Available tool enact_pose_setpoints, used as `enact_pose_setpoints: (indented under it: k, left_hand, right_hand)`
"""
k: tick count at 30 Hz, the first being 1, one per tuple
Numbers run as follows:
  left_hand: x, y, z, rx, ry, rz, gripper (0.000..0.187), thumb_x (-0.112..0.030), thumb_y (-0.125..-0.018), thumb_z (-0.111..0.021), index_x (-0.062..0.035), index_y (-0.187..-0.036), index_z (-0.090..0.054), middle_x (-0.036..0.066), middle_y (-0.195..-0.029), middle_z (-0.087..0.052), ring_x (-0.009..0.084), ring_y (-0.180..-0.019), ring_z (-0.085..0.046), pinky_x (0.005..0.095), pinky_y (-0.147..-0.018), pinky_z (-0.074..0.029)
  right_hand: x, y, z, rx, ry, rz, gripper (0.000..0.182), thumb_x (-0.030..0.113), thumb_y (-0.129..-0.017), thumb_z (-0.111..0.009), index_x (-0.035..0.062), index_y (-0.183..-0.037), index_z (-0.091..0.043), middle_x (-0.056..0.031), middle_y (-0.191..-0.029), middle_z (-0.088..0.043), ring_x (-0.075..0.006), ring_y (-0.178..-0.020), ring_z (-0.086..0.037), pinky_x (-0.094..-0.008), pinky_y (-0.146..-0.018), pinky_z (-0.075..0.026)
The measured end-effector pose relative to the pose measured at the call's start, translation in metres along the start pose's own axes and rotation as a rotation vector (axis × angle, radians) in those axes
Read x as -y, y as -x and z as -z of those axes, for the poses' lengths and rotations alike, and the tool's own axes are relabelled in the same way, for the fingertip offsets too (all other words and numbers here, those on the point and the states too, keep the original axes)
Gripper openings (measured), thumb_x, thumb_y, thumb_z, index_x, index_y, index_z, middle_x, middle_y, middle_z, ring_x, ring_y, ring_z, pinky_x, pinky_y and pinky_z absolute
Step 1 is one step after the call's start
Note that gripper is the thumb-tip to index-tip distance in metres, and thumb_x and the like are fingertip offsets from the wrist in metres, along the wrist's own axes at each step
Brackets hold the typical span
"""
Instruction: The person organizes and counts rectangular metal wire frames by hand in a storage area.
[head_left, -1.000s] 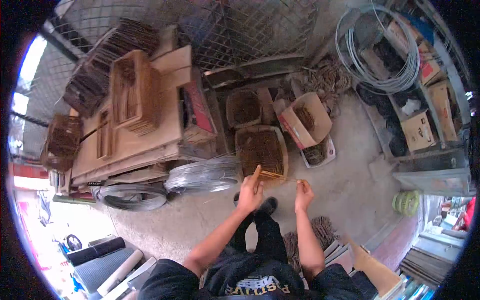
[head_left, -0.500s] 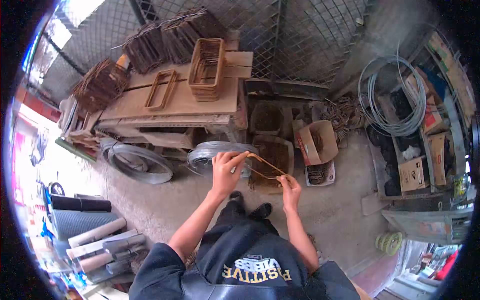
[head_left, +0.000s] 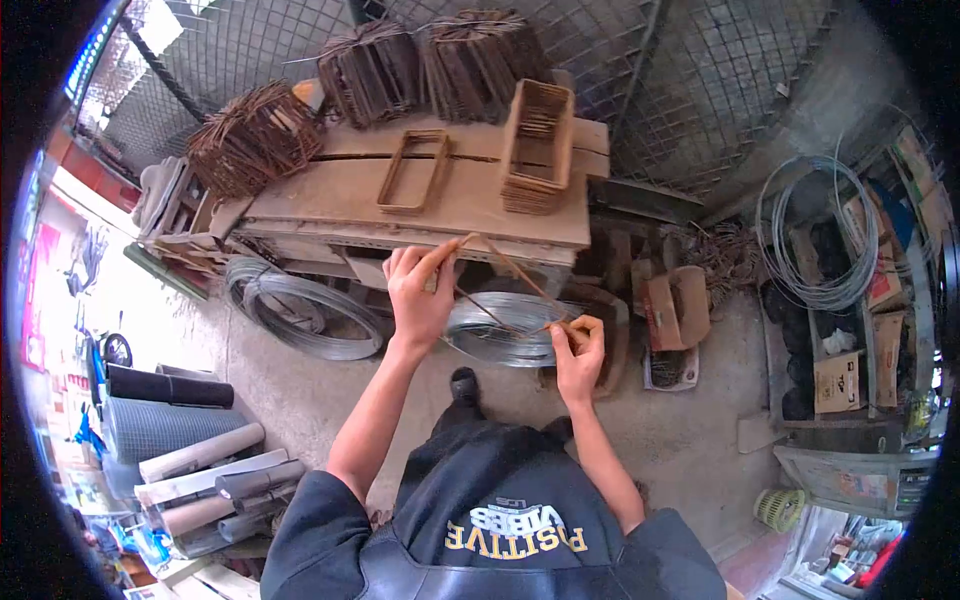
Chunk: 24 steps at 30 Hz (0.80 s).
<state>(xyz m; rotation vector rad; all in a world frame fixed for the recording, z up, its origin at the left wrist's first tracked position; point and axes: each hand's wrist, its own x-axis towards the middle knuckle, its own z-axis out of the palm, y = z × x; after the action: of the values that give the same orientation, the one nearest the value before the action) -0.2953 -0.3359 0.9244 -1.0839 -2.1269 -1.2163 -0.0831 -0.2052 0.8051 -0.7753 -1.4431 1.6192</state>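
Observation:
Held in the air between my hands is a thin, rusty rectangular rebar stirrup [head_left: 516, 272], tilted. My left hand [head_left: 418, 292] is closed around its left end, and my right hand [head_left: 578, 362] pinches the lower right corner. Just beyond them stands a wooden table [head_left: 330, 205]. On its right side is a tall, neat stack of similar stirrups [head_left: 536, 190]. A lower pile of stirrups [head_left: 384, 188] lies left of that stack. Below my hands, a coil of shiny wire [head_left: 500, 335] rests on the floor.
Rusty stirrup bundles [head_left: 255, 140] line the back of the table, before a mesh fence [head_left: 600, 60]. Another wire coil [head_left: 300, 320] sits under the table. Cardboard boxes [head_left: 680, 310] and a hanging wire coil [head_left: 820, 235] are at right; mesh rolls [head_left: 165, 430] at left.
The table has come nearer and shifted right in view. Both hands, still holding the stirrup, are now closer to the table's front edge.

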Motion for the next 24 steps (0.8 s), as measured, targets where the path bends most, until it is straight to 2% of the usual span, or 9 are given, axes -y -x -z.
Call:
enact_pose_setpoints:
  k: [2,4,8,9,10,13,17,19,24]
  left_hand:
    - [0.027,-0.027,0.018,0.018,-0.036,0.015,0.024,-0.009,-0.088,-0.076,-0.0123,-0.112,-0.08,0.004,-0.087,-0.067,0.0244,-0.089,-0.059,0.038,-0.086,-0.042]
    - [0.057,-0.055,0.03,0.021,-0.076,0.02,0.022,-0.012,-0.088,-0.077,-0.0132,-0.11,-0.08,0.004,-0.088,-0.066,0.0247,-0.09,-0.059,0.0384,-0.087,-0.043]
    - [0.105,-0.108,0.041,0.088,-0.126,-0.01,0.017,-0.015,-0.091,-0.073,-0.0139,-0.107,-0.079,0.005,-0.09,-0.067,0.0262,-0.094,-0.061,0.0398,-0.089,-0.042]
    - [0.116,-0.12,0.039,0.102,-0.142,-0.025,0.017,-0.016,-0.092,-0.071,-0.0136,-0.106,-0.08,0.006,-0.093,-0.069,0.0274,-0.097,-0.062,0.041,-0.091,-0.041]
    - [0.127,-0.133,0.038,0.107,-0.14,-0.024,0.017,-0.016,-0.092,-0.071,-0.0136,-0.106,-0.08,0.006,-0.093,-0.069,0.0274,-0.097,-0.062,0.041,-0.091,-0.041]
    - [0.152,-0.171,0.032,0.173,-0.109,-0.111,0.019,-0.018,-0.092,-0.071,-0.0139,-0.107,-0.081,0.009,-0.098,-0.071,0.0293,-0.102,-0.063,0.0431,-0.092,-0.041]
    - [0.182,-0.219,0.01,0.321,-0.16,-0.122,0.023,-0.021,-0.091,-0.071,-0.0152,-0.111,-0.081,0.009,-0.101,-0.071,0.0317,-0.108,-0.063,0.0472,-0.095,-0.04]
    - [0.193,-0.232,-0.008,0.37,-0.166,-0.123,0.023,-0.02,-0.092,-0.071,-0.0167,-0.112,-0.081,0.01,-0.104,-0.071,0.0324,-0.11,-0.063,0.0481,-0.095,-0.04]
    - [0.216,-0.255,-0.051,0.626,-0.238,-0.067,0.02,-0.021,-0.09,-0.073,-0.02,-0.108,-0.082,0.007,-0.109,-0.075,0.0321,-0.116,-0.063,0.0523,-0.097,-0.037]
  right_hand:
    - [0.009,-0.001,-0.045,0.013,0.024,0.067,0.016,0.007,-0.098,-0.073,0.0034,-0.111,-0.066,-0.007,-0.1,-0.076,-0.0112,-0.091,-0.068,-0.0278,-0.076,-0.05]
    - [0.019,-0.006,-0.087,0.073,0.252,0.231,0.017,0.007,-0.097,-0.073,0.0055,-0.113,-0.068,-0.0057,-0.1,-0.077,-0.011,-0.089,-0.068,-0.0289,-0.074,-0.05]
    - [0.031,-0.023,-0.154,0.187,0.502,0.378,0.02,0.006,-0.092,-0.076,0.0078,-0.112,-0.077,-0.0091,-0.094,-0.076,-0.022,-0.081,-0.068,-0.0338,-0.073,-0.054]
    - [0.032,-0.028,-0.169,0.19,0.549,0.379,0.02,0.007,-0.089,-0.077,0.0076,-0.109,-0.078,-0.0113,-0.092,-0.074,-0.028,-0.082,-0.068,-0.0377,-0.075,-0.055]
    - [0.03,-0.034,-0.18,0.188,0.551,0.374,0.02,0.007,-0.089,-0.077,0.0076,-0.109,-0.078,-0.0113,-0.092,-0.074,-0.028,-0.082,-0.068,-0.0377,-0.075,-0.055]
    - [0.029,-0.054,-0.207,0.187,0.674,0.633,0.017,0.013,-0.088,-0.079,0.0083,-0.104,-0.079,-0.0105,-0.094,-0.074,-0.0304,-0.088,-0.069,-0.0416,-0.08,-0.052]
    - [0.046,-0.072,-0.236,0.197,0.729,0.658,0.016,0.015,-0.089,-0.079,0.0093,-0.103,-0.08,-0.0092,-0.086,-0.07,-0.0293,-0.083,-0.067,-0.0416,-0.076,-0.049]
    - [0.051,-0.076,-0.247,0.204,0.74,0.637,0.016,0.018,-0.088,-0.08,0.0115,-0.103,-0.08,-0.007,-0.081,-0.06,-0.0286,-0.079,-0.061,-0.0421,-0.072,-0.046]
    - [0.054,-0.086,-0.279,0.131,0.754,0.68,0.017,0.018,-0.086,-0.081,0.0144,-0.102,-0.08,-0.0056,-0.086,-0.049,-0.0281,-0.084,-0.053,-0.0438,-0.074,-0.043]
